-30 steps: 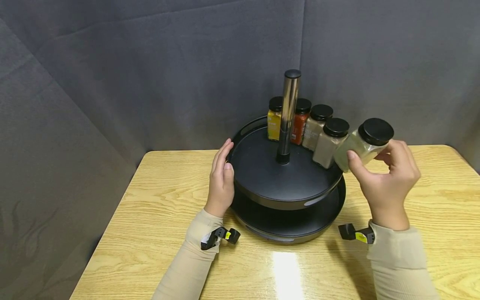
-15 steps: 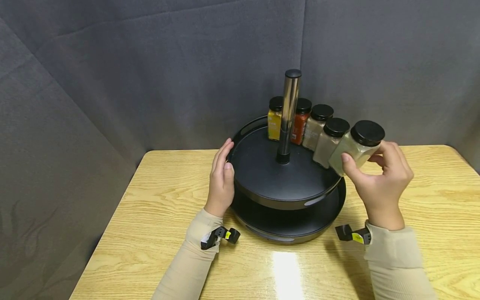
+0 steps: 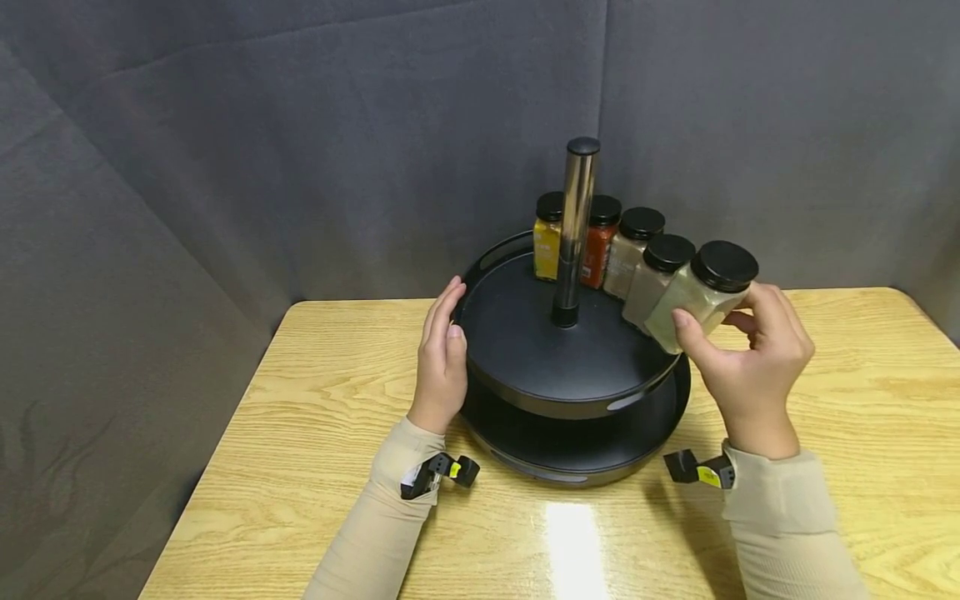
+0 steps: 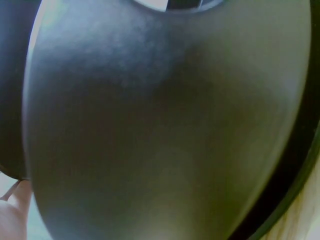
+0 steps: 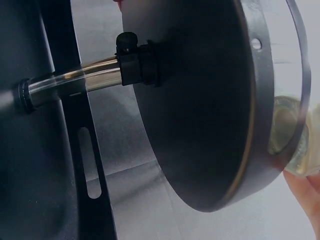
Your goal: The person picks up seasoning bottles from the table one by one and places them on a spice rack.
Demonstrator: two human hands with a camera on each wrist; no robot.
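My right hand (image 3: 757, 367) pinches a square glass spice jar (image 3: 688, 304) with a black lid and pale green powder inside. The jar leans to the right, its base at the right rim of the upper tray and its side overlapping a grey-brown spice jar (image 3: 651, 292). A black two-tier turntable rack (image 3: 555, 358) with a central metal post (image 3: 576, 225) stands on the table. Along its left rim rests my left hand (image 3: 441, 367), fingers straight. In the right wrist view the held glass jar (image 5: 292, 132) shows beyond the tray's rim.
Behind the post stand a yellow spice jar (image 3: 547, 250), a red one (image 3: 597, 250) and a beige one (image 3: 628, 258) along the upper tray's back edge. The lower tray (image 3: 577, 446) sits beneath. A grey cloth (image 3: 375, 150) hangs behind the wooden table (image 3: 322, 400).
My right hand has moved left with the pale green jar, bringing it from beyond the rim to the grey-brown jar's side. The left hand has stayed where it was.
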